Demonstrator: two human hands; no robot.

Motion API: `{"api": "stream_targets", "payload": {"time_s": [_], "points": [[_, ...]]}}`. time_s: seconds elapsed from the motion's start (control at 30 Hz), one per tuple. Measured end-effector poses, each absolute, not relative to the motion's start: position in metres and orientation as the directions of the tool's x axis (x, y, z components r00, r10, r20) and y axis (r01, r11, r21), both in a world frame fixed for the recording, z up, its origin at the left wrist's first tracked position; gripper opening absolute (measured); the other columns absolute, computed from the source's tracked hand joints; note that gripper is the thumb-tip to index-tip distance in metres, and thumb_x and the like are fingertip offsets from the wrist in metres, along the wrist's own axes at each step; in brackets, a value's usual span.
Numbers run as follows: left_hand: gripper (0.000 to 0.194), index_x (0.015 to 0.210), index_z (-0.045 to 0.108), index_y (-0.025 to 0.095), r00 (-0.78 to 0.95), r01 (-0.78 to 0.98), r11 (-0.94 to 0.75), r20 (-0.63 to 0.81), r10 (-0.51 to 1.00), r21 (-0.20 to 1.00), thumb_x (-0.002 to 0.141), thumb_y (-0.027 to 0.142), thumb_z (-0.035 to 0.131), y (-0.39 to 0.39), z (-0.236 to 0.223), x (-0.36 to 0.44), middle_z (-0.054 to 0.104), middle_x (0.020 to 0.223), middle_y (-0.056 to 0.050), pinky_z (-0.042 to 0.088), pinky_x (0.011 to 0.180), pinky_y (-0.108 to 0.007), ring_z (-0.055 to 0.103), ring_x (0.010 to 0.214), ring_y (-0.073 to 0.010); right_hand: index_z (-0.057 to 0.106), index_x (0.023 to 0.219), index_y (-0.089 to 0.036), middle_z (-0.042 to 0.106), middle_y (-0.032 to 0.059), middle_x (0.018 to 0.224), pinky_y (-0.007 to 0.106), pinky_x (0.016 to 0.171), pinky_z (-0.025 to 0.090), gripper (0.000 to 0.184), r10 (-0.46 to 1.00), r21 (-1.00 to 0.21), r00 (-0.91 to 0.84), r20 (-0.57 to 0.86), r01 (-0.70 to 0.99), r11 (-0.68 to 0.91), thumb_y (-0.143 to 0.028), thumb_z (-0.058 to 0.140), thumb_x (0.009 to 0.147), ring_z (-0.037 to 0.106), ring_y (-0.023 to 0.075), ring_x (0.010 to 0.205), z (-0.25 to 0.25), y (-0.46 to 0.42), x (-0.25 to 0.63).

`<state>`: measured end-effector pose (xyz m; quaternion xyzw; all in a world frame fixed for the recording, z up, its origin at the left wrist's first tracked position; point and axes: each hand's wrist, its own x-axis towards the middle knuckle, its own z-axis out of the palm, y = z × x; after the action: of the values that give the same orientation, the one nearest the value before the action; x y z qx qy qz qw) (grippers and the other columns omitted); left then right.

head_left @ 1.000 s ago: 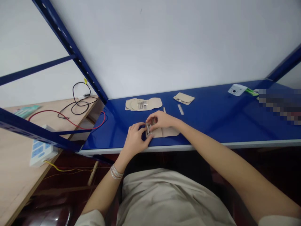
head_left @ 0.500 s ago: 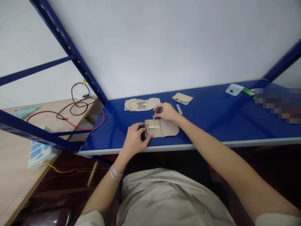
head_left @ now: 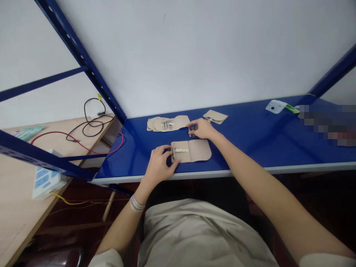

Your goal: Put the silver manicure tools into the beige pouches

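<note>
A beige manicure case (head_left: 201, 150) lies open and flat near the table's front edge. Its left half has a row of white loops, and a nail clipper (head_left: 174, 153) sits upright at the left end. My left hand (head_left: 160, 163) grips the case's left side, thumb at the lower edge and fingers by the clipper. Beyond the case, my right hand (head_left: 204, 129) pinches at small shiny metal pieces (head_left: 191, 132) on the blue table; its fingertips partly hide them, so their exact kind is unclear.
Behind lie several stacked beige cases (head_left: 157, 124), the top one open with metal tools in it. A folded beige case (head_left: 215, 116) lies at the back. A white packet (head_left: 275, 106) is far right. Blue shelf posts (head_left: 91, 70), cables (head_left: 91, 128) and a power strip (head_left: 46, 178) are left.
My right hand has moved away from the open case, back and to the right, down to the metal pieces on the table. My left hand keeps its place on the case.
</note>
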<state>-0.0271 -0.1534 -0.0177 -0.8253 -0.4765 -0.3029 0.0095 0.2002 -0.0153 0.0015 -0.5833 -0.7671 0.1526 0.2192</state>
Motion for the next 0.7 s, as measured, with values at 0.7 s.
{"api": "stream_targets", "payload": {"time_s": [0.7], "points": [[0.026,0.097,0.064,0.017,0.352,0.805,-0.524,0.489,0.798,0.276,0.082,0.039,0.065,-0.154,-0.019,-0.028,0.061,0.116,-0.012,0.043,0.092,-0.044,0.055,0.111,-0.0277,0.074,0.091,-0.021,0.072,0.0038,0.093,0.028,0.072,0.047,0.035,0.701,-0.718,-0.695,0.164,0.403,0.567,-0.045,0.075,0.065,0.062,0.0191,0.082,0.012,-0.065,0.158]]}}
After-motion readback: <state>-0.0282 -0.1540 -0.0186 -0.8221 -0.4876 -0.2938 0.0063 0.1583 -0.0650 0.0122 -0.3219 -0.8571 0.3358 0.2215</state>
